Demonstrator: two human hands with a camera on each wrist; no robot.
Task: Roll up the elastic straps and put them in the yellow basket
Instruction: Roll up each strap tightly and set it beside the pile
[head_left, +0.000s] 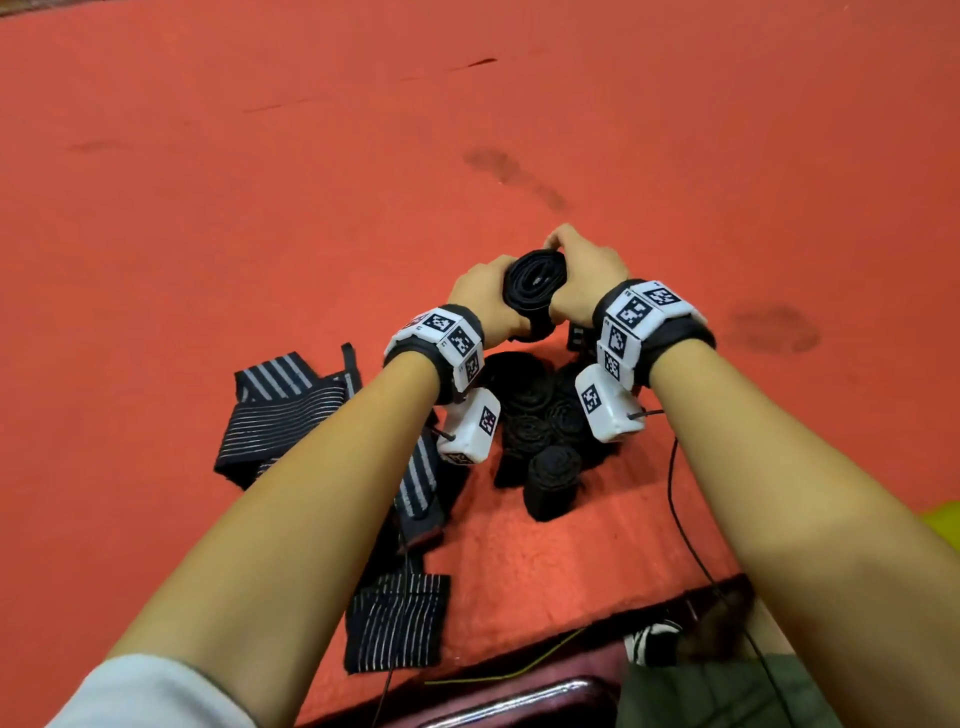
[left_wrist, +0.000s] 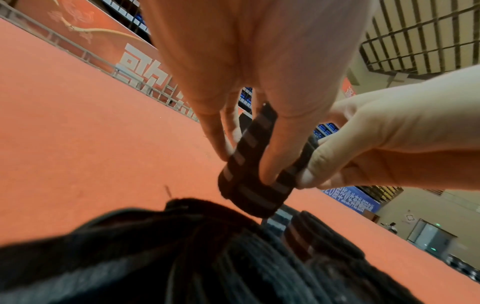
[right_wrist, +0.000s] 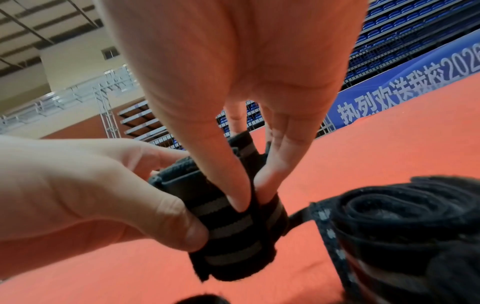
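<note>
Going L to R. Far L on the red carpet (head_left: 260, 208), unrolled striped straps (head_left: 283, 410) are lying flat & open, black w/ grey lines; another flat one (head_left: 397, 621) is lying nearer you, by the carpet's edge. Your left forearm is crossing over them.

Your left hand (head_left: 485, 304) is gripping the L side of a rolled strap (head_left: 535, 280), thumb & fingers curled round it. In the left wrist view the thumb is pressing into the roll (left_wrist: 249, 181) while the fingers are bracing the far side. The roll is being held up off the carpet, between both hands, its spiral end facing you.

Your right hand (head_left: 584, 275) is clasping the R side of the same roll, fingers curling over its top. In the right wrist view the thumb (right_wrist: 233, 185) & a fingertip are digging into the striped outer wrap (right_wrist: 233, 232), w/ the left hand's thumb clamped on it just beside them.

Below the hands, betw. the two wrists, a pile of finished black rolls (head_left: 545, 431) is sitting on the carpet, touching each other; one roll (head_left: 553, 480) is standing at the near edge of the pile.

Far R, at the frame edge, a yellow-green patch (head_left: 948, 522) is showing; can't tell if it's the basket. Thin black cable (head_left: 675, 499) is running down from the right wrist unit.
</note>
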